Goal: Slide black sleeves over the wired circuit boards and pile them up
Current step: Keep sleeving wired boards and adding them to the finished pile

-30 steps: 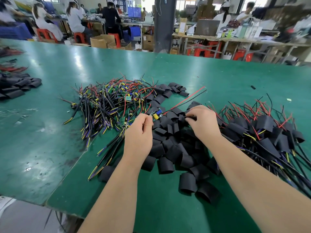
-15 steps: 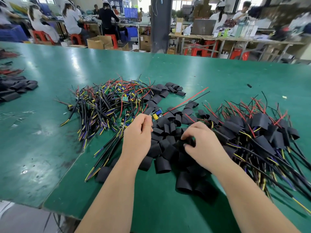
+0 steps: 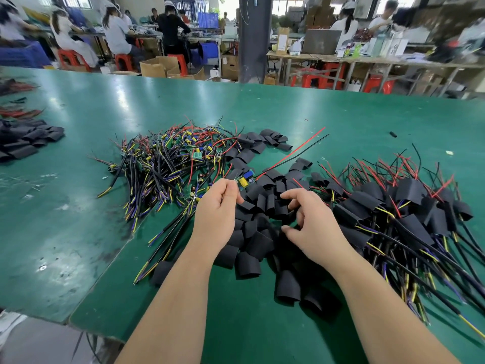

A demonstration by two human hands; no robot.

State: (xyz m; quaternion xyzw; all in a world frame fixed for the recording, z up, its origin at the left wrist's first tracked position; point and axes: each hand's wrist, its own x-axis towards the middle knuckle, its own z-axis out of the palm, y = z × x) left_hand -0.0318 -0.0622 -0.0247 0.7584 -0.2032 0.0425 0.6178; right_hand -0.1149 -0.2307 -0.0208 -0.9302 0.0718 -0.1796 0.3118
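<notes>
My left hand (image 3: pixel 217 211) pinches a small wired circuit board (image 3: pixel 246 179) with blue and yellow parts. Its red and black wires run up to the right. My right hand (image 3: pixel 312 227) hovers over the heap of loose black sleeves (image 3: pixel 259 245), fingers curled and thumb apart. Whether it grips a sleeve is unclear. A tangle of bare wired boards (image 3: pixel 168 158) lies to the left. The pile of sleeved boards (image 3: pixel 409 214) lies to the right, wires pointing outward.
The green table (image 3: pixel 262 106) stretches far ahead. More black sleeves (image 3: pixel 23 140) and red wires lie at the far left. A small black bit (image 3: pixel 393 134) sits at the back right. The table's near edge is at lower left. People work at benches behind.
My right hand drew back from the far part of the sleeve heap toward me and loosened its fingers. My left hand kept its hold on the board.
</notes>
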